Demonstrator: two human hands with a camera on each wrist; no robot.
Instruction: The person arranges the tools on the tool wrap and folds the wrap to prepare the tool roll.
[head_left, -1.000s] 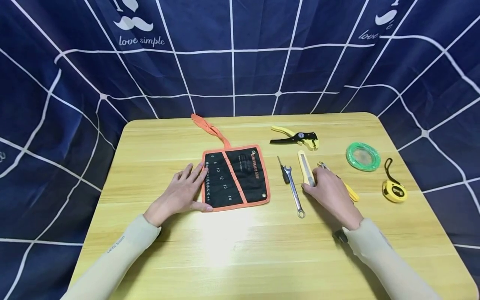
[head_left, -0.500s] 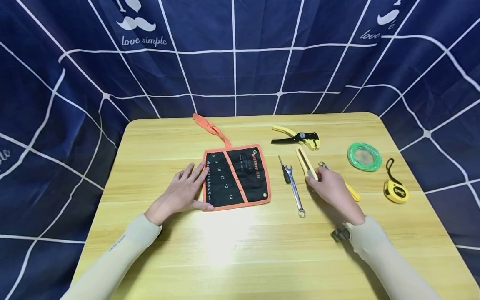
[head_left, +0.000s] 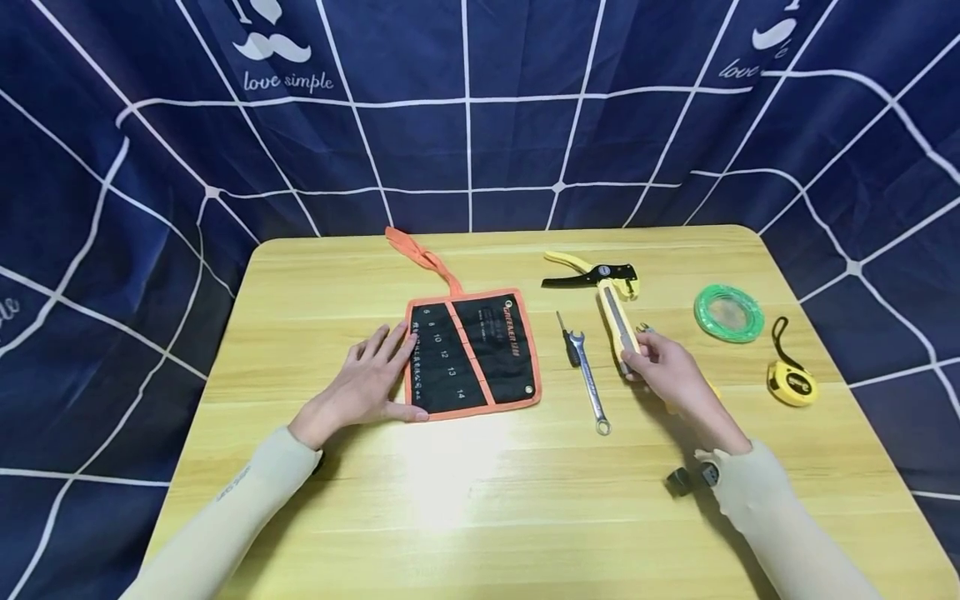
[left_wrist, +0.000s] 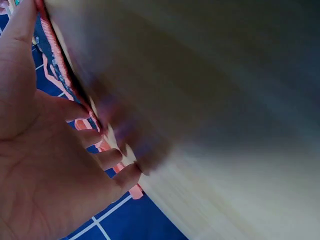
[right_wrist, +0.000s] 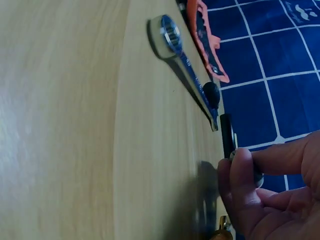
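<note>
My left hand (head_left: 360,379) lies with fingers spread on the left edge of a black tool pouch (head_left: 502,350) with orange trim and numbered pockets. In the left wrist view, the fingertips (left_wrist: 129,175) reach over the pouch edge onto the table. My right hand (head_left: 667,371) pinches the near end of a yellow utility knife (head_left: 617,317) between thumb and fingers, its far end pointing away from me. A combination wrench (head_left: 588,383) and a small black screwdriver (head_left: 567,340) lie left of the knife. Yellow-handled pliers (head_left: 645,328) are mostly hidden behind the right hand.
Black and yellow wire strippers (head_left: 600,273) lie behind the knife, overlapped by its tip in the head view. A green coil of wire (head_left: 727,313) and a yellow tape measure (head_left: 791,383) sit at the right. Blue curtains (head_left: 510,150) surround the wooden table.
My right hand has taken hold of the utility knife's near end, turned it and drawn it slightly right, off where it lay. The left hand and pouch stay put.
</note>
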